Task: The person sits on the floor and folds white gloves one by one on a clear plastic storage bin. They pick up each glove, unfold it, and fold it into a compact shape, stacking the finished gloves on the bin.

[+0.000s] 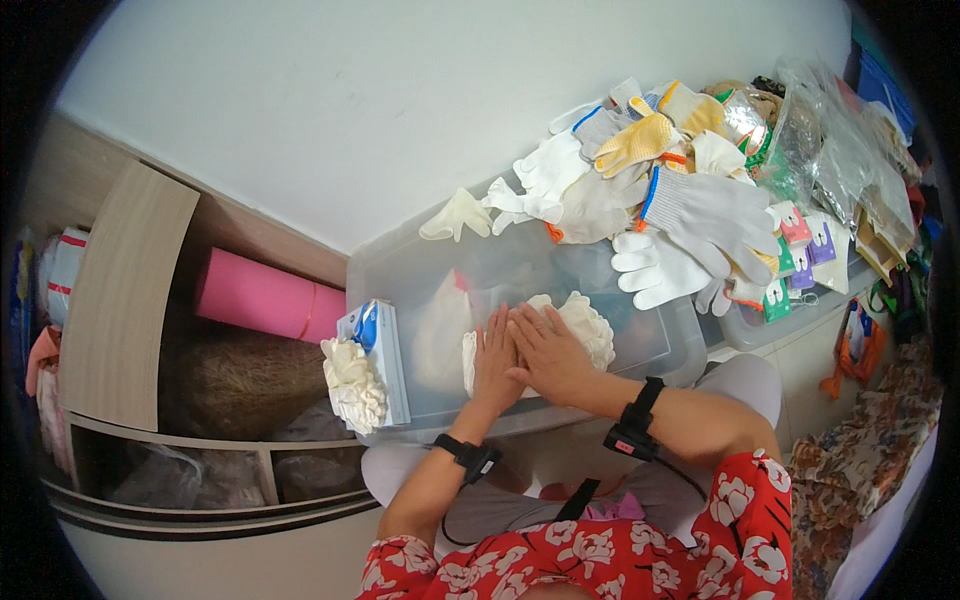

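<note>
Both hands sit at frame centre, flat and pressing down. My left hand (494, 362) lies palm down, fingers straight and together, on a white knitted glove (578, 322) that lies on the lid of a clear plastic box (655, 345). My right hand (548, 352) is beside it, partly over the left one, fingers extended, also flat on the glove. Neither hand is gripping anything; both are open and laid flat, touching each other. Black wrist straps (634, 425) are on both forearms.

The white glove's ruffled edge sticks out to the upper right of my right hand. Left of the hands, at the box's left edge, there is a white and blue packet (378, 345) with a bunch of crumpled white gloves (352, 385) just beside it. A thin pale rubber glove (456, 215) lies at the box's far edge, above centre.

Upper right of the frame: a pile of work gloves (640, 190), white, grey and yellow, some with coloured cuffs. Right of that, small coloured packets (805, 250) and clear plastic bags (840, 150).

Left of the frame: a wooden shelf unit (125, 300) with a pink roll (262, 298) lying in it, well apart from the hands. Bottom edge: my red floral sleeves (600, 555).
</note>
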Available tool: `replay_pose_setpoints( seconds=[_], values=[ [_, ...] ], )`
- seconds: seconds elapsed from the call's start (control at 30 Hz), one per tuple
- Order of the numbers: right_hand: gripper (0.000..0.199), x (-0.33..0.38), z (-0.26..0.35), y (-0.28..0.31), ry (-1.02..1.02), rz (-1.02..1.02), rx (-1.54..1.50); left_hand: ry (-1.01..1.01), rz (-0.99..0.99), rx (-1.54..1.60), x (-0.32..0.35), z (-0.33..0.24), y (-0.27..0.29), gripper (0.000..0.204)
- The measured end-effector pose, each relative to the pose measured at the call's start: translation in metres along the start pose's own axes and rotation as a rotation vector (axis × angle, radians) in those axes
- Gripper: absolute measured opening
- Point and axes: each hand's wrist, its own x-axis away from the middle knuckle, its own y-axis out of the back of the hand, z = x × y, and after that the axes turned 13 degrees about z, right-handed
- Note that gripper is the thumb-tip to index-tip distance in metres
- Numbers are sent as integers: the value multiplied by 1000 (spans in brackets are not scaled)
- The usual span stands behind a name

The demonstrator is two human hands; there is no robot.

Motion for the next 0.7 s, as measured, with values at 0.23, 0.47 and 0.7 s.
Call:
replay_pose_setpoints(
  seconds=[0.23, 0.47, 0.7],
  values=[
    [86, 24, -18, 11, -26, 32, 33, -42, -63, 100, 1, -3, 0, 65],
    [92, 33, -28, 16, -23, 70, 31, -47, -68, 117, 0, -5, 2, 63],
    [93, 33, -30, 13, -22, 63, 42, -156, -30, 117, -5, -17, 19, 65]
  ],
)
